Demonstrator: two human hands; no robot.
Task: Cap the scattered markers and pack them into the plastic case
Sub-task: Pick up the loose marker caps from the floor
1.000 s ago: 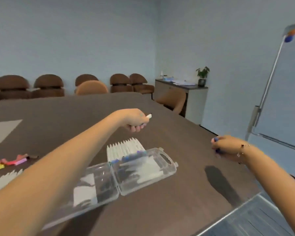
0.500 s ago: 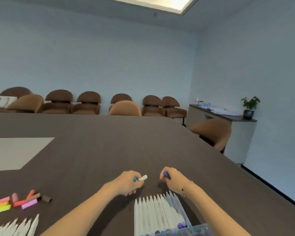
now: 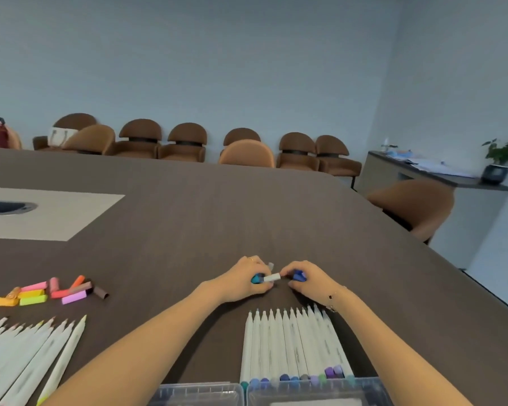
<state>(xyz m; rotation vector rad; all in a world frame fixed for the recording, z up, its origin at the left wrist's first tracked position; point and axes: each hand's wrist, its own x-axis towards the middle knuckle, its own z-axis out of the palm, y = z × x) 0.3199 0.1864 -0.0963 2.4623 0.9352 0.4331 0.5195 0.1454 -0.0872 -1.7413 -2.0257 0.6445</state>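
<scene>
Half a second before, my hands had been a little apart above the row; by this moment they had come together over the table (image 3: 247, 206), and my view had dipped so the case showed at the bottom. My left hand (image 3: 244, 281) pinched a white marker (image 3: 271, 278) with a teal end, fingers curled round it. My right hand (image 3: 308, 281) pinched a blue cap (image 3: 299, 275) just beside the marker's bare tip; I could not tell whether the two touched.

Near me lay a tight row of white markers (image 3: 294, 344), their coloured ends at the rim of the clear plastic case (image 3: 314, 392), which sat at the frame's lower edge. To my left, well apart, a second fan of markers (image 3: 33, 356) lay uncapped beside a heap of loose caps (image 3: 50, 291). Beyond my hands the dark wood ran bare to its far edge.

Brown chairs (image 3: 185, 142) lined the blue wall, and a sideboard with a potted plant (image 3: 500, 159) stood to my right
</scene>
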